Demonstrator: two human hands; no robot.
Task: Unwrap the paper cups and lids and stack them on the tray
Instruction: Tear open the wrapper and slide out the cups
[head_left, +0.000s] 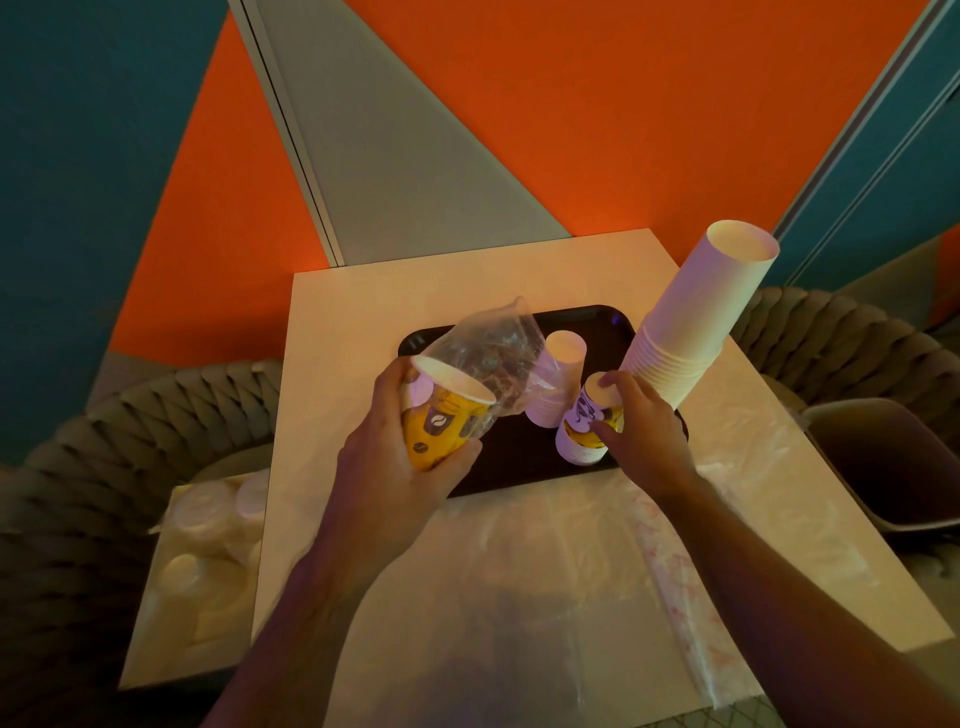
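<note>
Head view, looking down on a pale square counter (363, 312) with a dark rectangular plastic tray (597, 319) near its middle. Left hand (395, 457) curled round a yellow printed paper cup (441, 426), held above the tray's left edge, mouth tilted up and away; a crumpled clear plastic wrapper (493, 353) bunched over the cup's rim and far side. Right hand (639, 431) gripping a second printed cup stack, yellow and purple with a white base (584, 431), turned mouth-down on the tray's near part, fingers curled over its top. Just behind, a short stack of plain white cups (558, 374), partly veiled by the wrapper. At the tray's right edge, a tall leaning stack of white paper cups (701, 312), its foot hidden behind the right hand. Flat clear plastic sheeting (571, 545) over the counter's near half, up to the tray's near edge. Bare counter left of and beyond the tray. Left of the counter and lower, a pale box of round white lids (197, 545), dim and hard to make out. Woven grey chair backs (156, 410) close on both sides.
</note>
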